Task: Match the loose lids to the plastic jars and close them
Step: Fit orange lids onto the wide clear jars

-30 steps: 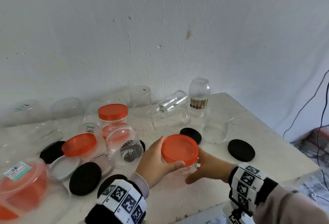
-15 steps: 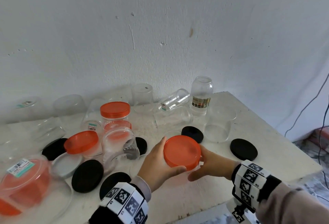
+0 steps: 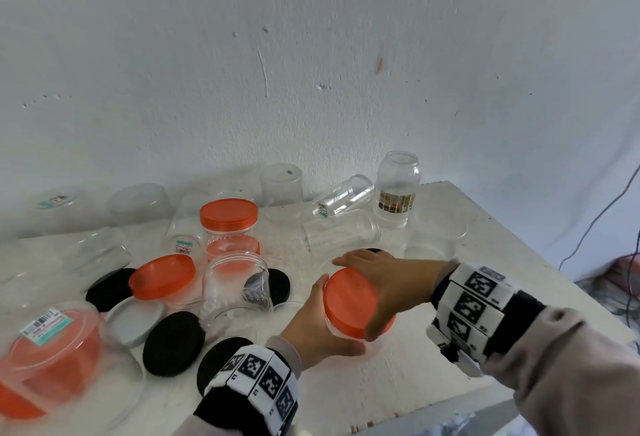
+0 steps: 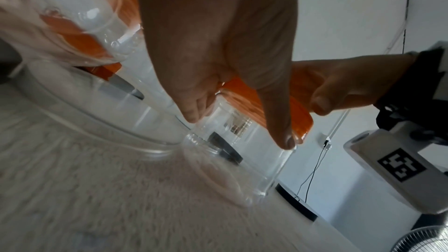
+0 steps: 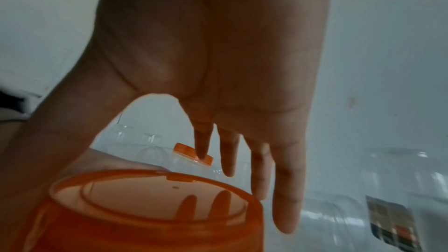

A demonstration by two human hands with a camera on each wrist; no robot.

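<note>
A clear plastic jar (image 4: 242, 160) with an orange lid (image 3: 346, 304) on it is tilted just above the white table (image 3: 415, 376), near its front edge. My left hand (image 3: 318, 328) grips the jar from the left, fingers round its wall and thumb up at the lid's rim. My right hand (image 3: 391, 283) arches over the lid from the right. In the right wrist view its fingers (image 5: 286, 189) run straight past the lid (image 5: 145, 198), above its far edge. Its thumb lies against the near rim. In the left wrist view the lid (image 4: 242, 95) shows between both hands.
Left of the hands stand an open clear jar (image 3: 235, 283), a loose orange lid (image 3: 162, 279) and several black lids (image 3: 173, 344). A closed orange-lidded jar (image 3: 228, 224) and more clear jars line the wall. A big container (image 3: 45, 356) fills the near left.
My right hand has come from the jar's right side up over the lid, fingers stretched across it. The jar now leans over in my left hand.
</note>
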